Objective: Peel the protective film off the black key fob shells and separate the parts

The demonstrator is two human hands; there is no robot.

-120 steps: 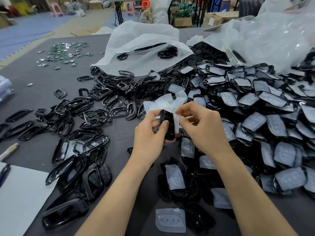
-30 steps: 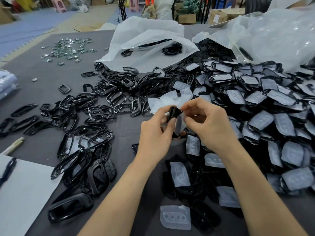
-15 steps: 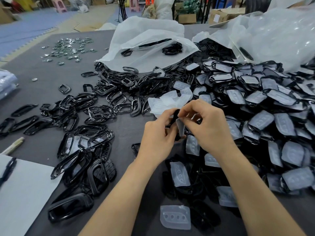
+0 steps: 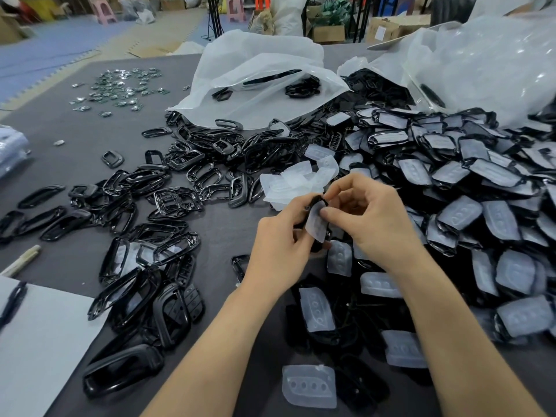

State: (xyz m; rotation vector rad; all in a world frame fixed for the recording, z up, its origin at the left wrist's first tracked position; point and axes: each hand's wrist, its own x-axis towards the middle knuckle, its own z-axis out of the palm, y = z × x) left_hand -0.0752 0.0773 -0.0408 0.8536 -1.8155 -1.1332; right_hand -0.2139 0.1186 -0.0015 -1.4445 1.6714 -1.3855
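Head view: a small black plastic key fob shell is gripped between the curled thumb and fingers of the left hand. A translucent white protective film, partly lifted off the shell, is pinched by the right hand thumb and forefinger. A heap of peeled clear films is seen just beyond the fingertips.
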